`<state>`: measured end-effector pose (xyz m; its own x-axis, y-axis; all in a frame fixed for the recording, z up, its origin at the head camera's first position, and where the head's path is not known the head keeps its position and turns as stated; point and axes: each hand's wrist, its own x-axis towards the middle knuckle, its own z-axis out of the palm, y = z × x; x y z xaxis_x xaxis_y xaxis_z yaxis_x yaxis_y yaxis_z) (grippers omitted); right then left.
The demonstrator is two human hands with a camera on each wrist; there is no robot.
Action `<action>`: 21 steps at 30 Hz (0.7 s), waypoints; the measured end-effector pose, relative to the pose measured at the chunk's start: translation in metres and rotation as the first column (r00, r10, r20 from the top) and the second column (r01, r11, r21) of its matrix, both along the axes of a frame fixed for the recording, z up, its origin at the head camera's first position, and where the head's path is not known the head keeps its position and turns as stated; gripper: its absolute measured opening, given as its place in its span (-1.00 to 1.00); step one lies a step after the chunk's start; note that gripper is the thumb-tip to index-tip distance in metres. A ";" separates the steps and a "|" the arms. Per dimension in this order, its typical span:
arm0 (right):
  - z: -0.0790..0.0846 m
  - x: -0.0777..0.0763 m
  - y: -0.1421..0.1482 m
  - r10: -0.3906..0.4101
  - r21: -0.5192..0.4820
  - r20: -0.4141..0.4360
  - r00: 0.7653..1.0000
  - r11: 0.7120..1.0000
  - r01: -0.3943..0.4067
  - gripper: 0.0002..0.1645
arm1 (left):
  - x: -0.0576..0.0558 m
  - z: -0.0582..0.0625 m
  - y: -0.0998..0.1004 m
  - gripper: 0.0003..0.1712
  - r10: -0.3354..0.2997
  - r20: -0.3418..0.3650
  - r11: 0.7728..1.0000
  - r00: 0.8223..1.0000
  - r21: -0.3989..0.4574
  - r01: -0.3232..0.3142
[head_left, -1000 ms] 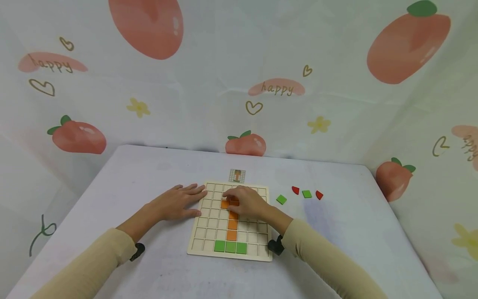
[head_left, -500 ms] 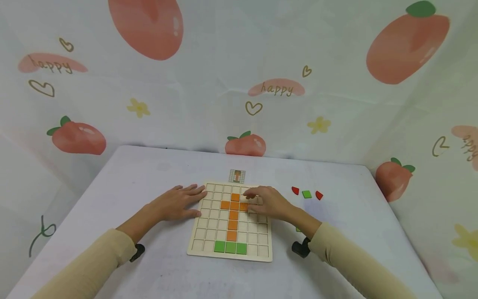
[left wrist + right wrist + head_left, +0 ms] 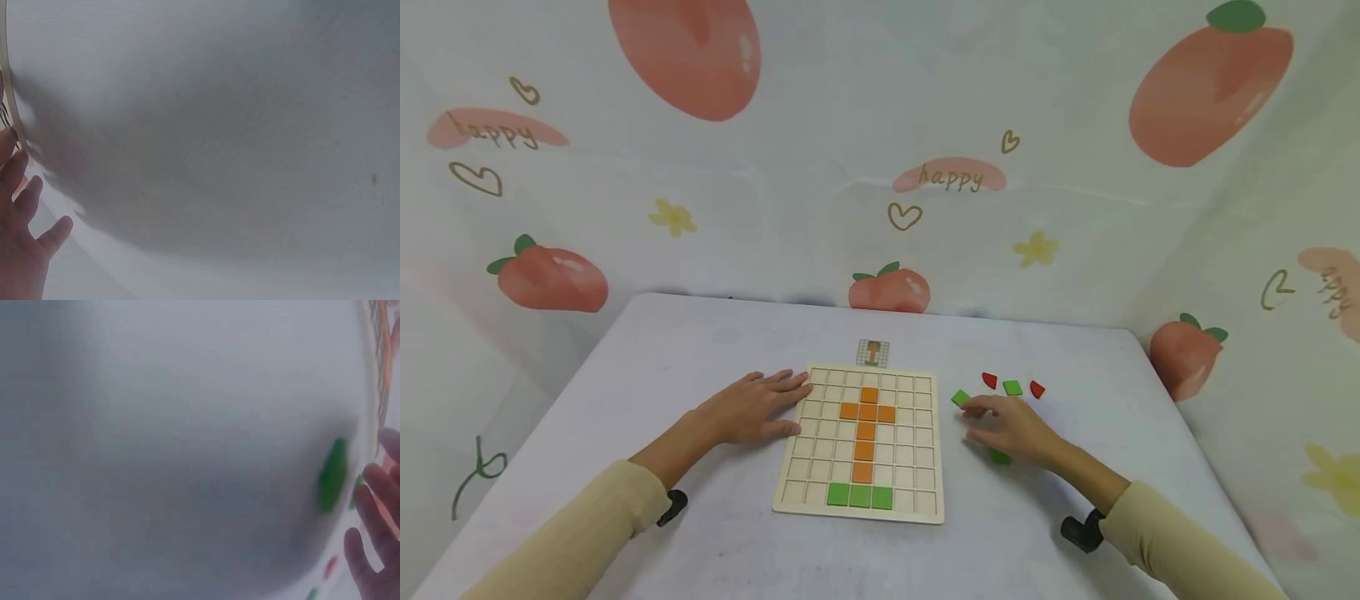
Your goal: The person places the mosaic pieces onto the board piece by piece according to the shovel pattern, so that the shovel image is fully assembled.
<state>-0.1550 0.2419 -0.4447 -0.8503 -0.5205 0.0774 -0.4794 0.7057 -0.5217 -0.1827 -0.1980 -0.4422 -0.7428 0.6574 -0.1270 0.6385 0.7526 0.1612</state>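
Note:
A square wooden grid board (image 3: 917,479) lies on the table, with orange tiles (image 3: 865,432) set in a cross and a row of green tiles (image 3: 861,496) below it. My left hand (image 3: 748,408) rests with spread fingertips on the board's left edge. Right of the board, my right hand (image 3: 1015,429) hovers low with loosely bent fingers and holds nothing. Its fingertips are beside a loose green tile (image 3: 961,398); whether they touch it I cannot tell. Another green tile (image 3: 999,456) lies partly hidden under this hand and shows in the right wrist view as a green piece (image 3: 334,475).
Beyond the right hand lie two red wedge-shaped pieces, the left one (image 3: 989,381) and the right one (image 3: 1037,389), with a green tile (image 3: 1012,387) between them. A small printed pattern card (image 3: 872,352) sits behind the board. A patterned cloth (image 3: 790,167) hangs behind the table.
My right hand has left the orange tiles and moved right, off the board, to the loose green tiles. The orange cross is now uncovered. My left hand stays at the board's edge.

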 end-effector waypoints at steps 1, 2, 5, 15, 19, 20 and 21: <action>-0.003 0.003 0.006 -0.011 -0.003 0.002 1.000 1.000 0.011 -0.52 | 0.000 0.000 0.000 -0.17 -0.005 -0.006 1.000 1.000 0.001 0.005; -0.005 0.006 0.011 -0.025 -0.013 0.005 1.000 1.000 0.025 -0.50 | 0.000 0.000 0.000 -0.17 -0.006 -0.008 1.000 1.000 0.003 0.006; -0.012 0.014 0.026 -0.060 -0.030 -0.003 0.998 0.998 0.059 -0.43 | 0.000 0.000 -0.001 -0.17 -0.009 -0.008 1.000 1.000 0.009 0.010; -0.019 0.035 0.051 -0.071 -0.075 -0.048 0.996 0.995 0.067 -0.45 | 0.000 -0.001 -0.001 -0.16 -0.007 -0.011 1.000 1.000 0.009 0.007; -0.020 0.037 0.052 -0.069 -0.091 -0.074 0.995 0.994 0.062 -0.48 | 0.000 -0.001 0.000 -0.17 -0.013 -0.010 1.000 1.000 0.011 0.013; -0.021 0.037 0.052 -0.068 -0.096 -0.080 0.994 0.994 0.060 -0.48 | 0.000 -0.001 0.000 -0.17 -0.013 -0.011 1.000 1.000 0.009 0.013; -0.021 0.037 0.052 -0.069 -0.100 -0.081 0.994 0.993 0.060 -0.49 | 0.000 0.000 0.000 -0.17 -0.013 -0.011 1.000 1.000 0.012 0.013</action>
